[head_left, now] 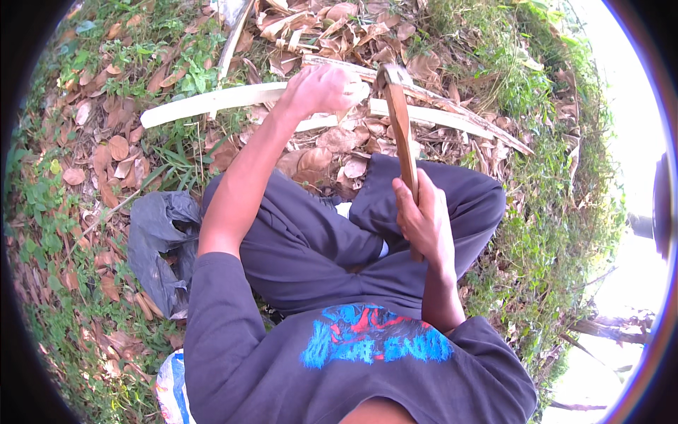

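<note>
My left hand is closed in a fist around one end of a pale, stripped strip of wood, which reaches out to the left. A light-coloured end shows just past the fingers. My right hand grips a wooden-handled tool by its lower shaft. The tool stands up with its small metal head at the top, just right of my left fist. I cannot tell whether head and strip touch. Beyond the fist lies another pale strip with a rough, bark-edged piece of wood along it.
Dry brown leaves and green grass cover the ground. My crossed legs in dark trousers lie below my hands. A dark plastic bag rests at my left, with a white and blue bag nearer me.
</note>
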The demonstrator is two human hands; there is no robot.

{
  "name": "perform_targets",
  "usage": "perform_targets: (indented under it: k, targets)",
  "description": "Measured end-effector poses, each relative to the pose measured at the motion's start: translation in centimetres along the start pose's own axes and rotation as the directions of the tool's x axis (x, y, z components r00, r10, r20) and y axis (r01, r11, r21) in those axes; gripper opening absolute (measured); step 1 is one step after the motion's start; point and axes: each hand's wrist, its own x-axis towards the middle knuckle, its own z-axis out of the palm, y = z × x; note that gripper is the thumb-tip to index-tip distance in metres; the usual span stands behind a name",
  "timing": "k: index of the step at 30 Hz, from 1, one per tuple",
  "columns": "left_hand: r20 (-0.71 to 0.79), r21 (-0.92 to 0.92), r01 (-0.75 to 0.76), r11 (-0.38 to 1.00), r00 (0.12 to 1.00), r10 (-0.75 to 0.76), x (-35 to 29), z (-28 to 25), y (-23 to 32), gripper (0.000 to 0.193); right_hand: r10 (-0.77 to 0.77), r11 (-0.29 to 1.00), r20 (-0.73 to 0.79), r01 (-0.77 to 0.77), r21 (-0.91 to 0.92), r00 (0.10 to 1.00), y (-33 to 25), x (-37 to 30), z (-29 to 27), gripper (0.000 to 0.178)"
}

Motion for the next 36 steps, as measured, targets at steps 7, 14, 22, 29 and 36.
perform_targets:
  k: [7, 14, 22, 29, 36]
  targets:
    - [-0.063, 0.132, -0.197, 0.972, 0.976, 0.207, -0.5, 0.1, -1.2, 0.075, 0.214, 0.948, 0.042, -0.218, 0.231, 0.976, 1.2, -1.4, -1.6, 0.026]
    - [-0.134, 0.237, -0.24, 0.941, 0.952, 0.277, -0.6, -0.1, -0.8, 0.06, 0.151, 0.968, -0.008, -0.146, 0.205, 0.989, 2.7, -1.9, -3.2, 0.025]
    - [-0.197, 0.302, -0.265, 0.916, 0.923, 0.332, 0.1, 1.8, -3.1, 0.068, 0.05, 0.985, 0.049, -0.057, 0.165, 0.998, -0.3, -0.4, -3.4, 0.026]
    - [-0.344, 0.294, -0.312, 0.903, 0.847, 0.405, 0.1, 3.1, -3.8, 0.064, -0.052, 0.998, 0.075, 0.054, -0.025, 0.996, 1.3, 2.0, -1.2, 0.04]
    - [-0.307, 0.239, -0.231, 0.943, 0.903, 0.299, -0.4, 2.5, -3.5, 0.071, 0.046, 0.999, 0.106, -0.047, 0.008, 0.993, -0.5, 2.4, -0.9, 0.036]
